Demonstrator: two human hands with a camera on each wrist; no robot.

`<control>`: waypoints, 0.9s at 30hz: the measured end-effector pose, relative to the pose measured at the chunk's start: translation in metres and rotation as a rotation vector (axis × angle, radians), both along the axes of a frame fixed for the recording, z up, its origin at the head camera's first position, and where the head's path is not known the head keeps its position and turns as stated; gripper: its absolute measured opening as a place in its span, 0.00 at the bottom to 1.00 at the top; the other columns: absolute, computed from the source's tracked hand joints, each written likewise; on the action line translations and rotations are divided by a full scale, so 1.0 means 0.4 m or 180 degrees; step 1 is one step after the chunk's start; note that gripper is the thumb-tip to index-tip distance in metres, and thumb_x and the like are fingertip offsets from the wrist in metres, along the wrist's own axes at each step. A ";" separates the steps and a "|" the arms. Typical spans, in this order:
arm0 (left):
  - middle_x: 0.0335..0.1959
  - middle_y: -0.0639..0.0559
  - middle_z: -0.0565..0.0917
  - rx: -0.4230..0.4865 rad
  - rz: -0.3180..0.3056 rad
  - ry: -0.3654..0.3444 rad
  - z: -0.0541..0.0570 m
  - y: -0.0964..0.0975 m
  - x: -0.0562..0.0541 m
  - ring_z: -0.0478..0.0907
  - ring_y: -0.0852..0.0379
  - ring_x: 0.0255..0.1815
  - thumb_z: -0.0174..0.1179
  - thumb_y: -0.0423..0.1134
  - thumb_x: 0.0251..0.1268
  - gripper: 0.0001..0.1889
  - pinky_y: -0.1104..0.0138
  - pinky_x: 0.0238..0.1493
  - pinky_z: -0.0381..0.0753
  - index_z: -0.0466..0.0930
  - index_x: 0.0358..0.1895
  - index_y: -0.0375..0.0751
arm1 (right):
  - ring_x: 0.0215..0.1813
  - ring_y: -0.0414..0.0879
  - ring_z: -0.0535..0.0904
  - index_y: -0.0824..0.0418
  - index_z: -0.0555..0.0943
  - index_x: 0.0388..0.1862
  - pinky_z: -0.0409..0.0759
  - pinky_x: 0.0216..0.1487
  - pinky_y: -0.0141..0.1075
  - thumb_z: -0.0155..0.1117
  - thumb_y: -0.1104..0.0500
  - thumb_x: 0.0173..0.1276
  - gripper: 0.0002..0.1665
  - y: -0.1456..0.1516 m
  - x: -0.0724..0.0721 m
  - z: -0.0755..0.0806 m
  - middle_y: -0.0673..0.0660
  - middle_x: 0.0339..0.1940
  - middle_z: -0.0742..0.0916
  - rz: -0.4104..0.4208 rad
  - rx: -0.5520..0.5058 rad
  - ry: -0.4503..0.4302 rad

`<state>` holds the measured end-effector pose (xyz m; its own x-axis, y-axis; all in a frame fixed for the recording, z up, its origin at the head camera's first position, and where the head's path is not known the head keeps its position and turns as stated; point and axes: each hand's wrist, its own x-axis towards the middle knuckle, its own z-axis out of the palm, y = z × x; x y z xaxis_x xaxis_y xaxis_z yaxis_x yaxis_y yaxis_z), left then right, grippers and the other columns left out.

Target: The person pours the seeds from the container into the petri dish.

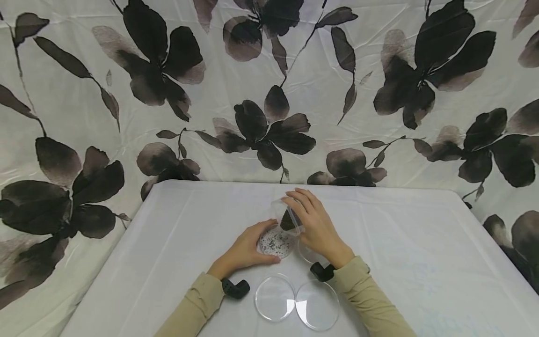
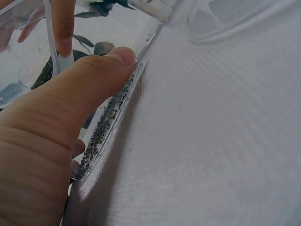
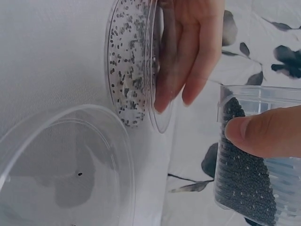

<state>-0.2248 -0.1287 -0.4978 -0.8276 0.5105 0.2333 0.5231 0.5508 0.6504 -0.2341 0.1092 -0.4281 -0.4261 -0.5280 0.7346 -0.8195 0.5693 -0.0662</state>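
Note:
My left hand (image 1: 247, 247) grips a round clear petri dish (image 1: 274, 243) by its rim, thumb on the near side and fingers round the far side. Small black seeds (image 3: 129, 66) lie scattered over the dish bottom; the left wrist view catches them along its side wall, under the thumb (image 2: 89, 80). Above the dish's far right edge, my right hand (image 1: 318, 228) holds a clear plastic tub (image 3: 244, 101) tilted toward the dish. A dark heap of the same seeds (image 3: 247, 183) is banked against one side of the tub, with the right thumb pressed to its wall.
Partly beneath the right hand, another clear dish (image 3: 120, 141) stands on the white-covered table (image 1: 189, 220) with a single seed in it. Two clear round dishes or lids (image 1: 274, 298) lie side by side nearer me. A floral cloth (image 1: 252, 70) hangs behind the table.

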 end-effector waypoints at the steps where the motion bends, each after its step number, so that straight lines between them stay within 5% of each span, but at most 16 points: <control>1: 0.72 0.51 0.70 -0.0004 0.0000 0.0011 0.000 0.000 0.000 0.65 0.47 0.72 0.77 0.60 0.43 0.52 0.50 0.71 0.62 0.63 0.74 0.48 | 0.71 0.61 0.65 0.61 0.70 0.67 0.63 0.72 0.51 0.64 0.82 0.27 0.58 0.000 0.000 0.001 0.62 0.66 0.75 0.0002 -0.0001 0.0001; 27: 0.72 0.50 0.70 0.0054 -0.0032 0.0005 0.013 0.006 0.000 0.66 0.47 0.71 0.77 0.59 0.43 0.52 0.50 0.71 0.63 0.64 0.74 0.47 | 0.72 0.60 0.64 0.60 0.71 0.68 0.61 0.73 0.50 0.64 0.82 0.26 0.58 0.007 -0.009 0.002 0.62 0.67 0.75 0.0051 0.0019 -0.0008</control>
